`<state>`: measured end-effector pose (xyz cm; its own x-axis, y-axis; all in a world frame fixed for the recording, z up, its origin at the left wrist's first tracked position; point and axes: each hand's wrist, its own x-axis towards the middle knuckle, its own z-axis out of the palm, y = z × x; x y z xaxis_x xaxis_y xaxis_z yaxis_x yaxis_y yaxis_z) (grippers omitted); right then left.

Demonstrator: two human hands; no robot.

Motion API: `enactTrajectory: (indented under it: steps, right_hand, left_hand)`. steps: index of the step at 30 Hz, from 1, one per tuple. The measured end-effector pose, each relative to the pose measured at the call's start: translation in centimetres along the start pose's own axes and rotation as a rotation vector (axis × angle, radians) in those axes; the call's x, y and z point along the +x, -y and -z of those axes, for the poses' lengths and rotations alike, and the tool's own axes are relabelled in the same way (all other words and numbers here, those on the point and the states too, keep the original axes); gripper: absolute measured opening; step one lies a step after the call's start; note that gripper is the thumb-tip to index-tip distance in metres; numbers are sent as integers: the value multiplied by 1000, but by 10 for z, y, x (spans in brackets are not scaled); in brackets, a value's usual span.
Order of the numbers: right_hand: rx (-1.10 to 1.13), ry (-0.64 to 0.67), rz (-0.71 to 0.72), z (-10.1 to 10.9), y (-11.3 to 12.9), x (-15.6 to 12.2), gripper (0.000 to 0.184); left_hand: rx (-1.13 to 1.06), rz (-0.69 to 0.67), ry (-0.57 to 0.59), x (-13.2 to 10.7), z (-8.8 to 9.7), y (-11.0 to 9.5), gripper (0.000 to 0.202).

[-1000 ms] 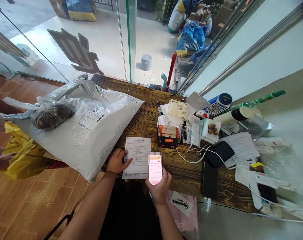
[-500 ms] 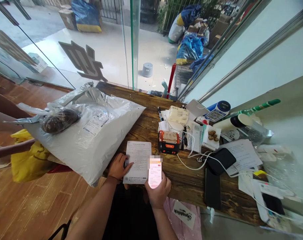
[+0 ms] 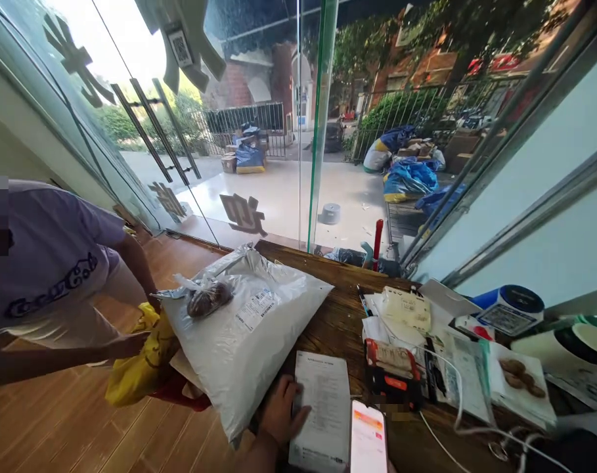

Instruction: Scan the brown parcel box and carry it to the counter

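My left hand [image 3: 280, 412] rests on the left edge of a printed paper sheet [image 3: 322, 401], fingers stretched out and apart. The sheet lies flat on the dark wooden table. Over its lower right corner is a smartphone [image 3: 368, 440] with a lit screen. Only a sliver of my right hand [image 3: 391, 468] shows beside the phone at the bottom edge; the rest is cut off. Left of the sheet lies a large white plastic parcel [image 3: 268, 335] with a shipping label [image 3: 255, 309]. A clear bag with a dark brown item [image 3: 209, 300] sits on it.
A small black and orange label printer [image 3: 394, 371], a tissue pack [image 3: 406, 309], pens, papers, nuts and white cables stand right of the sheet. At the left a person [image 3: 56, 256] bends with an arm at a yellow bag [image 3: 140, 364]. A glass front [image 3: 315, 131] rises behind.
The head view has tilted up and left, so the table sits lower and the person at left shows more. My right hand has mostly left the frame; my left hand stays on the sheet.
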<state>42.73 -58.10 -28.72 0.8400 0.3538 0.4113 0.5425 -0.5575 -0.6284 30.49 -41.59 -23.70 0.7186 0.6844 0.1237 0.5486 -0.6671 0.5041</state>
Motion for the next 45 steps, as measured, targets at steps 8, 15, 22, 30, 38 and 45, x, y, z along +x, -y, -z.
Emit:
enactTrajectory:
  steps: [8,15,22,30,38,45]
  right_hand:
    - [-209,-14,-55,41,15,-12,61]
    - [-208,88,-8,45,16,-4,77]
    - [-148,250,167,60,2,20,55]
    - [-193,311,183,59,-2,27,52]
    - [-167,329,216,58,3,29,51]
    - [-169,283,148,58,4,18,82]
  left_hand:
    - [-99,-59,-7,0,-11,17,27]
    - [-48,-131,-61,1,-7,16,27]
    - [-3,-145,-70,2,-4,14,27]
    - [14,-148,-66,2,-2,12,26]
    - [9,-129,-54,3,-1,10,26]
    - [12,-92,-51,1,-1,9,26]
